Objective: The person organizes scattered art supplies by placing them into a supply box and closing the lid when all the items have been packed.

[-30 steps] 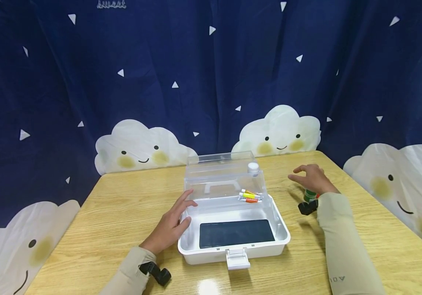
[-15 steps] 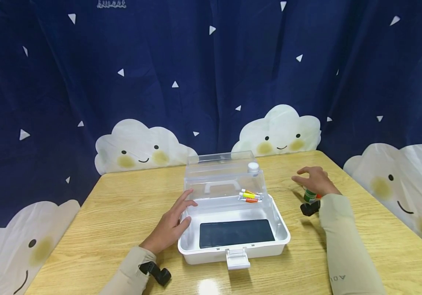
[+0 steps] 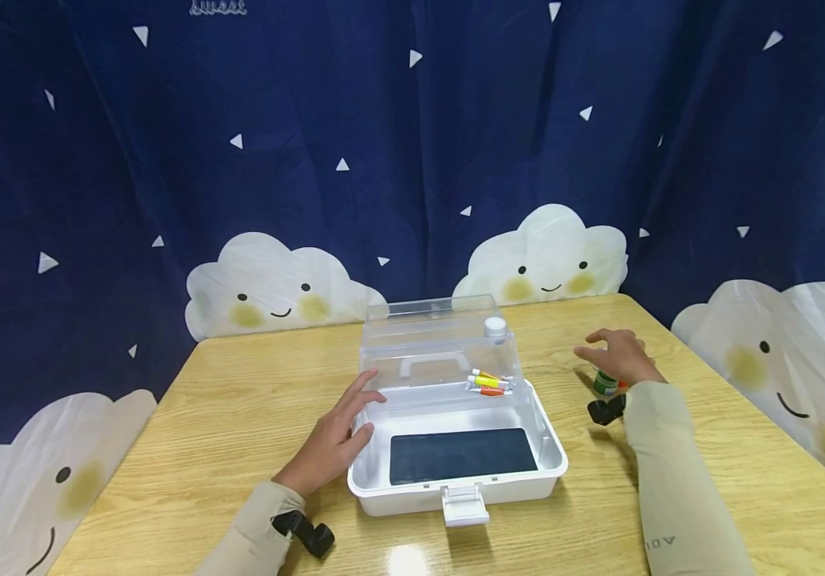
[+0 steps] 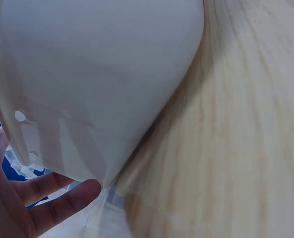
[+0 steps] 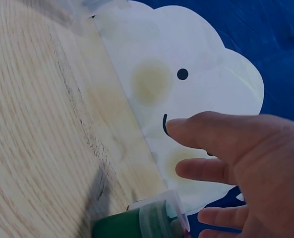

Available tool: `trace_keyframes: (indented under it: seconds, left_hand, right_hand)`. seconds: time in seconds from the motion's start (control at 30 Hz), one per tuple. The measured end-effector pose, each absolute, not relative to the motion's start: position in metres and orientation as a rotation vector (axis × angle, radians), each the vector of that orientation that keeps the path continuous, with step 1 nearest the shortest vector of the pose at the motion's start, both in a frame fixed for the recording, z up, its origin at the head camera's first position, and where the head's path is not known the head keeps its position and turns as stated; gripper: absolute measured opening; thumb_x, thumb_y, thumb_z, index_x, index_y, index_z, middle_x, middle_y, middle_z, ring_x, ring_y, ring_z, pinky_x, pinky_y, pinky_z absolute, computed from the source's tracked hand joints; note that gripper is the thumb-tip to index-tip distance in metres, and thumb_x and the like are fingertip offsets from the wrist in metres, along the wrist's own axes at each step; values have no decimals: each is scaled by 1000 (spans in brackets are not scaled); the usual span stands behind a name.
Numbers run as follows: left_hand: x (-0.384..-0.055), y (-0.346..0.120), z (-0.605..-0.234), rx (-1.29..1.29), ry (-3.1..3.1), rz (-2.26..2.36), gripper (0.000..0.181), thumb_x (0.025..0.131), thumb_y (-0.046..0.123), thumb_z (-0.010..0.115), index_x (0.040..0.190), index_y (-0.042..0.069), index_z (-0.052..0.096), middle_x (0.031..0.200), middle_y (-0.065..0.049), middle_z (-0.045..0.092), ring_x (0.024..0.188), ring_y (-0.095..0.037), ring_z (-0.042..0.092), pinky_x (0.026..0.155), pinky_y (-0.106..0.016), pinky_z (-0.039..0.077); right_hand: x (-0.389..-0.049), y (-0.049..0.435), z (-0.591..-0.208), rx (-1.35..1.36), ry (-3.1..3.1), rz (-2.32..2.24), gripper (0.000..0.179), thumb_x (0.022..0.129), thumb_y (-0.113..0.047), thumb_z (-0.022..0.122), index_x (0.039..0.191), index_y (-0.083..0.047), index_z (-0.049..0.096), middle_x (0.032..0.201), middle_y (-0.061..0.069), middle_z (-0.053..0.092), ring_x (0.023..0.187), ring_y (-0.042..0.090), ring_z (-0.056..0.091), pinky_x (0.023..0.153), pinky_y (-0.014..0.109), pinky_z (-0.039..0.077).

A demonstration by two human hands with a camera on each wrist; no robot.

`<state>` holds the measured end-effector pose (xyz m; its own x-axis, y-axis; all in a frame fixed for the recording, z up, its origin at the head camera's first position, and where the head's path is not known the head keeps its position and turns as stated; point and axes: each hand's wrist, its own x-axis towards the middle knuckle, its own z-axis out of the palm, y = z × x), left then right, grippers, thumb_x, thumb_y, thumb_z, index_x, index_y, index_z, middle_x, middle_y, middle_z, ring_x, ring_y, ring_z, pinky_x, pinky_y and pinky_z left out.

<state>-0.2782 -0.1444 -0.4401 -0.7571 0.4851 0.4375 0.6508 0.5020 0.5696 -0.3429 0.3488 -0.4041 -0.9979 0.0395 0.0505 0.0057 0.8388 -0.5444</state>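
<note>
The left hand (image 3: 333,440) is laid at the left edge of an open white plastic box (image 3: 398,504), its fingers and thumb spread loosely apart. The right hand (image 3: 619,354) is held over the right part of the table, thumb and fingers parted by a wide gap. Just below it, a small green cylindrical container (image 3: 605,382) with a clear end is seen on the table, well to the right of the box; beside it a small orange-red thing (image 3: 623,385) is partly hidden by the wrist.

In the box, a flat dark rectangular panel (image 3: 463,456) is laid on the floor, and a white plastic latch (image 3: 465,506) is hung at the front. The clear plastic lid (image 3: 419,330) is tipped back behind it. Small yellow and orange tubes (image 3: 487,382) are clustered at the rear right, and a round white cap (image 3: 494,326) is seen higher up; whether it is inside the lid cannot be told. The light wooden table (image 3: 261,400) is backed by a navy curtain (image 3: 297,120) printed with white smiling clouds.
</note>
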Motion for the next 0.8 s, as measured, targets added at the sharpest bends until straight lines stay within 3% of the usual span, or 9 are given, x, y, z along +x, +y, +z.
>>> trace_keyframes:
  seconds: [0.33, 0.67, 0.8]
  left_hand:
    - [-278, -144, -440, -953, -2544, -1111, 37, 95, 11, 52, 128, 27, 51, 158, 16, 17, 47, -3, 32, 52, -24, 41]
    - [-280, -145, -441, -951, -2539, -1104, 38, 95, 13, 52, 128, 31, 50, 158, 11, 19, 49, -5, 34, 54, -26, 41]
    - [-279, -145, -441, -952, -2526, -1107, 38, 95, 13, 52, 128, 31, 50, 159, 6, 22, 72, -7, 51, 57, -26, 43]
  right_hand:
    - [-344, 357, -410, -137, -2954, 844, 72, 91, -55, 54, 134, 2, 47, 134, 44, 26, 112, 63, 28, 75, 69, 32]
    - [-342, 358, -408, -263, -2976, 846, 69, 90, -50, 57, 135, 1, 45, 134, 45, 24, 113, 63, 26, 80, 73, 25]
    - [-342, 358, -409, -301, -2989, 861, 67, 91, -47, 58, 135, 1, 44, 133, 46, 24, 113, 63, 26, 80, 73, 24]
